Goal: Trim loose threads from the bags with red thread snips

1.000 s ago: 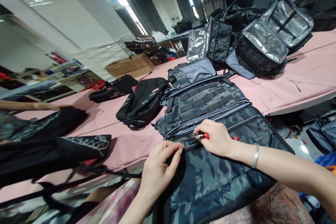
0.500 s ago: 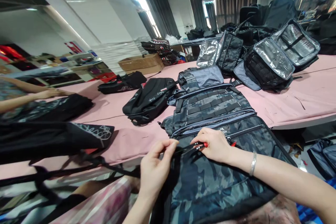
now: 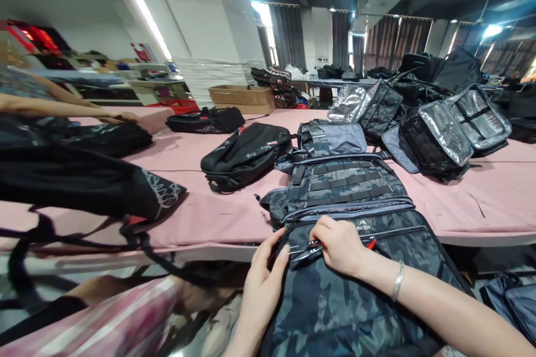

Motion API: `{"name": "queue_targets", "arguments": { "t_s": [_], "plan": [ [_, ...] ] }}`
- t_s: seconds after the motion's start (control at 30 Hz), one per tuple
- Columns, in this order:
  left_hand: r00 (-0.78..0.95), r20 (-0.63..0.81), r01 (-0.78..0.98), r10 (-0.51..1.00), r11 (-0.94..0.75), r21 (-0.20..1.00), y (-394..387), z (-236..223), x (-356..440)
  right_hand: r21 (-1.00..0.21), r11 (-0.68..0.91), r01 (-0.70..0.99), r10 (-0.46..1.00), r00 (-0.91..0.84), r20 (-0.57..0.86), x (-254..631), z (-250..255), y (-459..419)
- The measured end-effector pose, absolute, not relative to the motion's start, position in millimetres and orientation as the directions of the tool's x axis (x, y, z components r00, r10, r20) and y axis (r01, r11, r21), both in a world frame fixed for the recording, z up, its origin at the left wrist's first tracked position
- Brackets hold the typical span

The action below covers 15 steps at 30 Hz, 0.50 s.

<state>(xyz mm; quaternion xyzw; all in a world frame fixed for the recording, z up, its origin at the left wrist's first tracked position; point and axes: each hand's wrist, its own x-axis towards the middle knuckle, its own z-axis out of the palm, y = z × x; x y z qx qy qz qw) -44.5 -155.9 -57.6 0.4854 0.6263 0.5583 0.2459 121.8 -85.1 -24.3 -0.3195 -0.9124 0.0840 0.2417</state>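
A dark camouflage backpack (image 3: 335, 290) lies opened out from the table edge toward me, with a MATEIN logo on its panel. My right hand (image 3: 343, 245) is closed around small scissors with red on the handle (image 3: 305, 252). Their blades are parted and point left, close to my left fingertips. My left hand (image 3: 263, 279) grips the backpack's left edge near the zipper, thumb on top; whether a thread is between the fingers is too small to see.
Two black bags (image 3: 247, 156) lie to the left on the pink-covered table (image 3: 234, 223). Silver-lined open bags (image 3: 448, 134) stand at the right. A co-worker's arm (image 3: 54, 103) rests by more black bags at far left. A cardboard box (image 3: 240, 100) sits behind.
The view has levelled and shifted. My left thumb and forefinger, pinched together before, are now slightly apart at the backpack's edge, and the scissors' blades point closer to them.
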Motion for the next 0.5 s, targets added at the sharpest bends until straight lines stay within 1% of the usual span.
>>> {"name": "queue_targets", "arguments": {
  "t_s": [0.07, 0.1, 0.17, 0.27, 0.33, 0.43, 0.5],
  "plan": [
    [-0.409, 0.238, 0.326, 0.881, -0.103, 0.940, -156.7, -59.3, -45.1, -0.347, 0.755, 0.557, 0.656, -0.657, 0.372, 119.7, -24.9, -85.2],
    [-0.410, 0.238, 0.325, 0.880, -0.103, 0.940, -157.1, -60.4, -45.4, -0.392, 0.734, 0.554, 0.677, -0.639, 0.365, 119.2, -24.7, -85.7],
    [-0.415, 0.246, 0.334, 0.876, -0.105, 0.937, -157.6, -62.5, -45.8, -0.526, 0.681, 0.509, 0.718, -0.606, 0.343, 118.6, -22.5, -88.0],
    [-0.426, 0.272, 0.359, 0.863, -0.115, 0.926, -157.0, -64.9, -46.5, -0.754, 0.552, 0.355, 0.766, -0.573, 0.291, 118.2, -14.8, -91.3],
    [-0.424, 0.279, 0.373, 0.862, -0.115, 0.921, -155.8, -65.5, -47.3, -0.854, 0.460, 0.244, 0.803, -0.526, 0.282, 119.4, -8.4, -89.3],
    [-0.423, 0.292, 0.392, 0.858, -0.118, 0.912, -154.6, -65.7, -48.1, -0.934, 0.326, 0.147, 0.871, -0.431, 0.236, 126.2, -1.1, -78.0],
    [-0.423, 0.303, 0.403, 0.854, -0.123, 0.907, -154.4, -65.8, -47.8, -0.952, 0.268, 0.144, 0.894, -0.407, 0.190, 134.5, 1.1, -69.8]
  ]
}}
